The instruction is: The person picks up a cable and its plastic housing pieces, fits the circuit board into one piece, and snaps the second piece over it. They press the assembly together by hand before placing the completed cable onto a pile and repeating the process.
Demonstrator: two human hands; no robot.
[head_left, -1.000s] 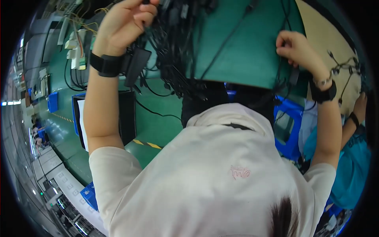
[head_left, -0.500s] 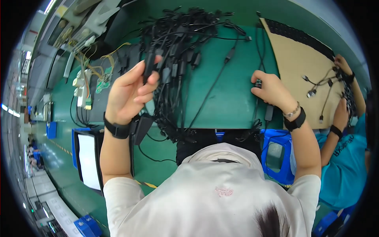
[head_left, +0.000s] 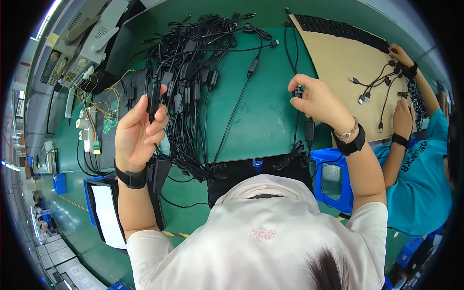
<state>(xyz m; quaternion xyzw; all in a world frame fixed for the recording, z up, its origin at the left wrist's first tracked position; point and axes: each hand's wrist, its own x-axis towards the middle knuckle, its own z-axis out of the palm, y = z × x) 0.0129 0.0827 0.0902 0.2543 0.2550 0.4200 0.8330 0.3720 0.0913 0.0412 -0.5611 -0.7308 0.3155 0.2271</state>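
My left hand (head_left: 137,128) is raised at the left edge of a black cable pile (head_left: 186,63). Its thumb and fingers grip a slim black inline cable box (head_left: 153,96), held roughly upright. Over the right part of the green mat, my right hand (head_left: 319,99) pinches a small dark connector piece (head_left: 298,92) between thumb and forefinger. A black cable runs above and below that piece. Just under the right hand hangs another black inline box (head_left: 310,130). One loose cable with its own inline box (head_left: 253,66) lies across the green mat (head_left: 263,113) between my hands.
A brown board (head_left: 333,63) with a row of black parts lies to the right. There a co-worker's hands (head_left: 402,118) handle cables. Wired circuit boards (head_left: 112,116) and instruments (head_left: 72,63) stand at left. A blue stool (head_left: 316,181) is below the table edge.
The view has shifted, so the table things appear farther left. Both my hands keep their grips, with little visible movement relative to the table.
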